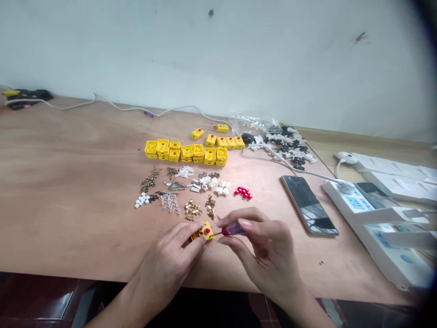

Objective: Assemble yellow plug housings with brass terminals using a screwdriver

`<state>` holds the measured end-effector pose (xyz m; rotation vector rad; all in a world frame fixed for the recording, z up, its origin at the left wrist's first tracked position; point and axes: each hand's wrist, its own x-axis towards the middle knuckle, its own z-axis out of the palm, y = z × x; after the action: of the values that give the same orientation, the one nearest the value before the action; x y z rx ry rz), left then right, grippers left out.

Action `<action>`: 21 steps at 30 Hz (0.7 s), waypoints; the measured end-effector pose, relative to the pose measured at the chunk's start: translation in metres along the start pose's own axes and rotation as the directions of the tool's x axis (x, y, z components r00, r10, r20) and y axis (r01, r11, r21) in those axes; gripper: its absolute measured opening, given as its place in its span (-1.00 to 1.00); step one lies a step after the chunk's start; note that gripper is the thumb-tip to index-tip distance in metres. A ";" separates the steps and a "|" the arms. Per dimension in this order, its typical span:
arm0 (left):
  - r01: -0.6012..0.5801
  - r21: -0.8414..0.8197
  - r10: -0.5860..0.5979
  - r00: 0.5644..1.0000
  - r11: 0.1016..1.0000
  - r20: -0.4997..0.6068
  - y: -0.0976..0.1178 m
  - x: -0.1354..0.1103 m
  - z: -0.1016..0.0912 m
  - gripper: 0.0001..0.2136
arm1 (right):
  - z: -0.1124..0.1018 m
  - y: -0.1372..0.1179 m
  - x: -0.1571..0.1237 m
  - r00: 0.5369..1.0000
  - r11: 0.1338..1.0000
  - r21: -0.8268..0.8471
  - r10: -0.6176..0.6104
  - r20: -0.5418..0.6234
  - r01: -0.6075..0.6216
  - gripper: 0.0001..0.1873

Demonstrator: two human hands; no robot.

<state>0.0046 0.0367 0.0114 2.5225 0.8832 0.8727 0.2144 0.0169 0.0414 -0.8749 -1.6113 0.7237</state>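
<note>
My left hand pinches a small yellow switch block with a red button just above the wooden table. My right hand is closed round a small screwdriver with a clear purple handle, its thin tip pointing left into the block. Both hands are near the table's front edge. Just beyond them lie little heaps of parts: brass pieces, red caps, white pieces and dark screws.
A row of yellow blocks sits mid-table, more behind it. A black phone lies to the right, beside a white power strip with a cable. Black and white parts and a plastic bag lie at the back right.
</note>
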 end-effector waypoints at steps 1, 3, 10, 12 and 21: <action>0.003 0.001 -0.003 1.000 1.000 -0.013 0.000 0.000 0.000 -0.81 | 0.000 0.000 -0.001 0.999 1.000 0.010 0.020 0.036 -0.020 -0.32; 0.006 0.006 -0.005 0.999 1.000 -0.034 0.000 0.002 0.000 -0.84 | 0.001 -0.001 -0.001 0.997 0.999 0.040 0.023 0.070 -0.026 -0.35; 0.015 -0.029 -0.014 1.000 0.999 0.014 0.003 0.004 0.001 -0.77 | 0.010 0.000 0.004 0.992 0.996 -0.002 -0.094 -0.087 0.094 -0.26; 0.019 -0.055 -0.018 1.000 0.998 0.015 0.004 0.005 -0.003 -0.77 | 0.008 -0.001 0.005 0.992 0.996 0.029 -0.080 -0.101 0.083 -0.25; 0.101 0.237 -0.106 0.994 0.966 0.006 -0.059 0.074 -0.054 -0.83 | -0.016 -0.002 0.006 0.964 0.994 0.070 -0.067 -0.256 0.088 -0.26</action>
<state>-0.0107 0.1349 0.0560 2.6488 1.1639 0.7483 0.2292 0.0207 0.0496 -0.8066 -1.3715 0.5915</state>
